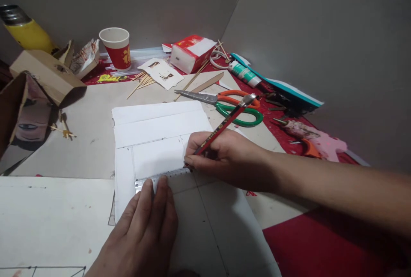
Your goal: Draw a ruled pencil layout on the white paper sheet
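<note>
A red and black pencil [221,130] is gripped in my right hand [224,157], its tip down at the upper edge of a ruler. The eraser end leans up to the right. My left hand [144,230] holds the clear ruler [175,174] down with its fingertips, near the ruler's left end. Its thumb is hidden. Under both hands lies a white paper sheet [154,118] with pencil lines drawn on it. Just beyond my right hand rest scissors [205,96] with one orange and one green handle.
Behind the sheet stand a red and white paper cup [118,56] and a red tissue pack [192,53]. Wooden sticks [144,82] lie between them. At right is a pink glue gun [314,138]; at left, cut cardboard [48,73] and a yellow bottle [28,33]. Grey walls rise behind.
</note>
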The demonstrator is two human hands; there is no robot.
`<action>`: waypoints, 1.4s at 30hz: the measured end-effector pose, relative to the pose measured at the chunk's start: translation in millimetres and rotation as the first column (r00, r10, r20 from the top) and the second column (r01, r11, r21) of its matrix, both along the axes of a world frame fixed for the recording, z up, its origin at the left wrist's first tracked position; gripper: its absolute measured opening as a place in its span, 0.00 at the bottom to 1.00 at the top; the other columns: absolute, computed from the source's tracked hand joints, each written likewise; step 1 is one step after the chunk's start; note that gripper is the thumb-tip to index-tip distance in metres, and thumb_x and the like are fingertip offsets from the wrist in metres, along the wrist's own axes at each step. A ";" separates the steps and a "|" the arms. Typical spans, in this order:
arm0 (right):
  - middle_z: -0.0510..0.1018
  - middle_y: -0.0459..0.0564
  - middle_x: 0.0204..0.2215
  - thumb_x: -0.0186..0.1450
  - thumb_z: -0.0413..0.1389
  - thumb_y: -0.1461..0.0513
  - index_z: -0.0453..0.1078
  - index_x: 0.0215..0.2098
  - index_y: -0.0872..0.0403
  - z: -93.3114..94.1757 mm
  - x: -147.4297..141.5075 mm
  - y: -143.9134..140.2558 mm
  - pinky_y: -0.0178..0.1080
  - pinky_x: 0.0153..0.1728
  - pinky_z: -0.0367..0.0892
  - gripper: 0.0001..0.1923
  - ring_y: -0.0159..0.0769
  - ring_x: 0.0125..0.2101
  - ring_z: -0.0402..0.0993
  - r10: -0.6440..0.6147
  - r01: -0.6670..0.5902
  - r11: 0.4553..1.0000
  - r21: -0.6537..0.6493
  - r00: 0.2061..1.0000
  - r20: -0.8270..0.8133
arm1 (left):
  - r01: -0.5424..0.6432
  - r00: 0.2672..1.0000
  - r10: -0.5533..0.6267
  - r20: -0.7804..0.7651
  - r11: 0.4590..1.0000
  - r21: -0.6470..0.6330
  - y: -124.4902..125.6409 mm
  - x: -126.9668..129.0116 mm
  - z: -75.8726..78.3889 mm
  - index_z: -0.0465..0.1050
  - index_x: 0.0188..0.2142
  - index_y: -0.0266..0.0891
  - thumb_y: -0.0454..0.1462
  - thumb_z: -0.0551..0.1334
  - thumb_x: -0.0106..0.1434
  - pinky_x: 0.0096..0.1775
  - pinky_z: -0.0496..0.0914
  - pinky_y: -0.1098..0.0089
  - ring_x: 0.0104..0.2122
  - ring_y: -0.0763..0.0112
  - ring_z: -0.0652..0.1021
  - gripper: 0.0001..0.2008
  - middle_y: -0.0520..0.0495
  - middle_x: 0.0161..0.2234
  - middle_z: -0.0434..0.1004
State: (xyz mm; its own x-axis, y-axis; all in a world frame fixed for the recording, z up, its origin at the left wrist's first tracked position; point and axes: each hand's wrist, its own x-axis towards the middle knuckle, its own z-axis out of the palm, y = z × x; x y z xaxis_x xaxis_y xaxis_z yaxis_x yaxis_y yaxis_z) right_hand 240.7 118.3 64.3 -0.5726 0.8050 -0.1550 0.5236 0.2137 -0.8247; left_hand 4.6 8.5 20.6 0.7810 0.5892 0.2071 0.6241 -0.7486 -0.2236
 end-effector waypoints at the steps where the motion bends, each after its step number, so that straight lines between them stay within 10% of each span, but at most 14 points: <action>1: 0.68 0.42 0.22 0.64 0.54 0.62 0.66 0.27 0.53 0.3 1.1 -0.3 0.34 0.26 0.58 0.07 0.29 0.24 0.61 -0.006 0.006 1.000 0.001 1.000 0.005 | 0.006 1.000 -0.006 0.007 1.000 0.000 0.1 -0.1 0.0 0.66 0.61 0.26 0.66 0.60 0.57 0.49 0.73 0.61 0.60 0.43 0.70 0.49 0.28 0.63 0.69; 19: 0.72 0.43 0.22 0.64 0.55 0.62 0.69 0.27 0.54 3.9 13.9 -5.9 0.33 0.24 0.60 0.08 0.29 0.24 0.65 -0.099 0.099 0.995 0.030 0.995 -0.004 | -0.011 1.000 0.011 0.013 1.000 -0.012 0.5 -2.0 0.2 0.63 0.64 0.24 0.63 0.59 0.61 0.50 0.73 0.60 0.62 0.43 0.68 0.47 0.28 0.65 0.67; 25: 0.81 0.49 0.32 0.73 0.53 0.57 0.74 0.42 0.52 10.4 38.0 -28.8 0.36 0.30 0.71 0.10 0.35 0.29 0.78 -0.219 0.234 0.968 0.090 0.963 -0.157 | 0.027 0.999 -0.028 0.019 0.999 0.038 -3.7 -3.1 0.3 0.66 0.61 0.25 0.58 0.57 0.65 0.49 0.74 0.61 0.59 0.46 0.72 0.40 0.30 0.62 0.71; 31: 0.80 0.55 0.46 0.70 0.57 0.63 0.67 0.58 0.50 -17.8 64.6 -53.2 0.48 0.53 0.68 0.18 0.43 0.49 0.75 0.124 -0.135 0.849 0.510 0.991 0.057 | 0.046 0.998 -0.048 0.039 0.998 0.048 -8.7 -1.2 4.7 0.71 0.57 0.28 0.45 0.54 0.69 0.45 0.76 0.62 0.51 0.52 0.79 0.25 0.35 0.56 0.78; 42: 0.76 0.53 0.36 0.75 0.49 0.63 0.71 0.50 0.54 -21.7 71.4 -81.2 0.41 0.40 0.64 0.10 0.39 0.37 0.68 0.074 -0.179 0.848 0.499 0.972 0.223 | 0.091 0.983 -0.075 0.168 0.992 -0.084 -4.6 2.2 35.6 0.76 0.50 0.29 0.36 0.54 0.72 0.37 0.81 0.61 0.41 0.57 0.83 0.15 0.37 0.47 0.83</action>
State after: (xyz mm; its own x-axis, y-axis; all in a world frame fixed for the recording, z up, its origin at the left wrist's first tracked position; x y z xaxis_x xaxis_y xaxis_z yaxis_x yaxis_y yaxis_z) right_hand 312.1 37.1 42.6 -0.6774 0.7214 0.1440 0.5959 0.6529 -0.4676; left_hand 6.8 3.9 56.1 0.7877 0.5460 0.2852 0.5815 -0.8119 -0.0517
